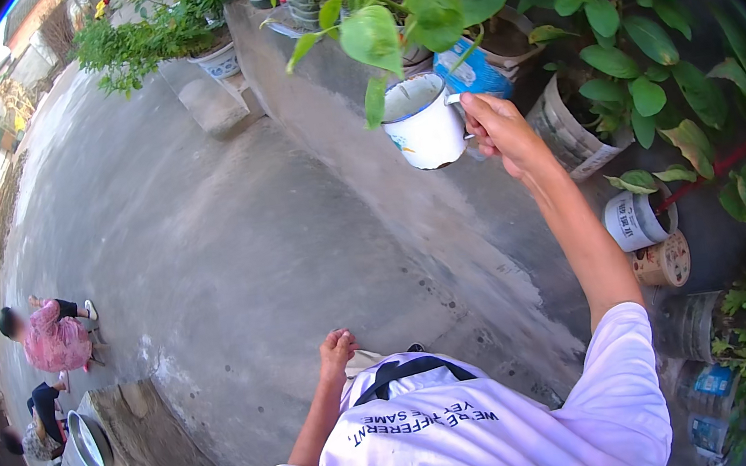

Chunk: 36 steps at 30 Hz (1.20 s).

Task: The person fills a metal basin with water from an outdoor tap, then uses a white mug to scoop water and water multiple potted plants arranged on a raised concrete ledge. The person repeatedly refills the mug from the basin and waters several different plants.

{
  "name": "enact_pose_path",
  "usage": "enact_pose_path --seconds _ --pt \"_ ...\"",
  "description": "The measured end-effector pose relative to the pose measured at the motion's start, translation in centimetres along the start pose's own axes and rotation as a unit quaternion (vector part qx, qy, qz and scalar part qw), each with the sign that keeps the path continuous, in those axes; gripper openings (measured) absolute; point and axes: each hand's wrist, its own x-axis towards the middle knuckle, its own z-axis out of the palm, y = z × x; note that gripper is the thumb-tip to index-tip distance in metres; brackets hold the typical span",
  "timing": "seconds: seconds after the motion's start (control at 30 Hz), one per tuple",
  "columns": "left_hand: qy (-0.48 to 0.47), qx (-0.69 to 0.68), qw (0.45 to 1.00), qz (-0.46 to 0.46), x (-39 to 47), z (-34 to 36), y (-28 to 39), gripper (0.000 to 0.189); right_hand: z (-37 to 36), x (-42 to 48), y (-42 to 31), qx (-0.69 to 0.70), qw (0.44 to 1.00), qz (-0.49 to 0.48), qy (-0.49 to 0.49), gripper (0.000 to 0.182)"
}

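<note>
My right hand [499,128] grips the handle of a white enamel mug [427,134] with a blue rim and chipped lower edge. The mug hangs tilted beside the leaves of a potted plant [376,38], and its mouth shows a pale inside. Whether it holds liquid I cannot tell. Just behind the mug is a blue plastic container [472,71]. My left hand [337,351] hangs low in front of my body, its fingers curled and nothing visible in them. The grey concrete ground [227,252] lies beneath it.
Potted plants line the right side, among them a white bucket [571,129], a white tub [629,220] and a paper tub [663,262]. A concrete ledge [215,105] juts out ahead. To the left, two people sit near a metal basin [90,445] on a low wall [152,432].
</note>
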Motion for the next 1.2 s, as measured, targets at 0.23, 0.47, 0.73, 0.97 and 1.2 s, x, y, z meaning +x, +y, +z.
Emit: enact_pose_path --seconds 0.23,0.47,0.73,0.97,1.2 --pt "-0.005 -0.002 1.0 0.001 4.0 -5.8 3.2 0.028 5.2 3.6 0.3 0.027 0.999 0.018 0.017 0.026" --pt "0.005 -0.015 1.0 0.018 8.8 -15.1 9.2 0.032 11.0 8.1 2.4 0.113 0.989 -0.026 0.091 0.021" --pt "-0.025 0.021 0.999 0.015 15.8 -20.6 12.2 0.032 14.4 10.1 -0.2 0.082 0.982 -0.001 0.172 0.027" --pt "-0.079 0.015 0.997 0.003 21.7 -16.7 15.3 0.031 11.9 11.5 0.1 0.052 0.988 0.048 0.135 0.027" --pt "-0.083 0.081 0.993 -0.014 26.1 -14.8 21.9 0.032 11.1 13.4 -1.6 0.017 0.983 -0.019 0.184 0.023"
